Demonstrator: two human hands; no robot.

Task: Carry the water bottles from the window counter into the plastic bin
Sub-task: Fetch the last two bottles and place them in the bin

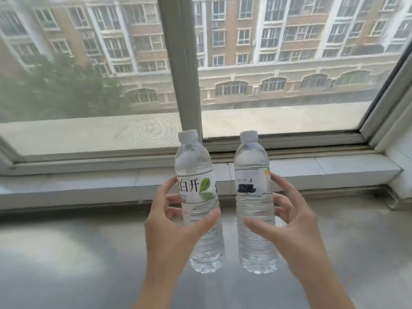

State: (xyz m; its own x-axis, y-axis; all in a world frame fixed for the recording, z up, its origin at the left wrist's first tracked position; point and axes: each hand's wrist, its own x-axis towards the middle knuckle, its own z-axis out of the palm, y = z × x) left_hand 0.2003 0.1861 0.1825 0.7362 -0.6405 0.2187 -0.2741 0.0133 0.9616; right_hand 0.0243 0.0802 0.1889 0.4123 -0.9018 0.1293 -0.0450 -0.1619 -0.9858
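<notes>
Window counter (66,253), grey stone, is running under both bottles. Left hand (171,228) is curling thumb and fingers round the leaf-labelled water bottle (198,204); right hand (289,224) is wrapping the second water bottle (254,204) likewise, probably for carrying together. Both are upright, capped, holding clear water. Plastic bin is out of view.

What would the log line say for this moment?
left hand: grips clear plastic leaf-label water bottle | right hand: grips clear plastic barcode-label water bottle | bottles: upright | bin: unseen
</notes>
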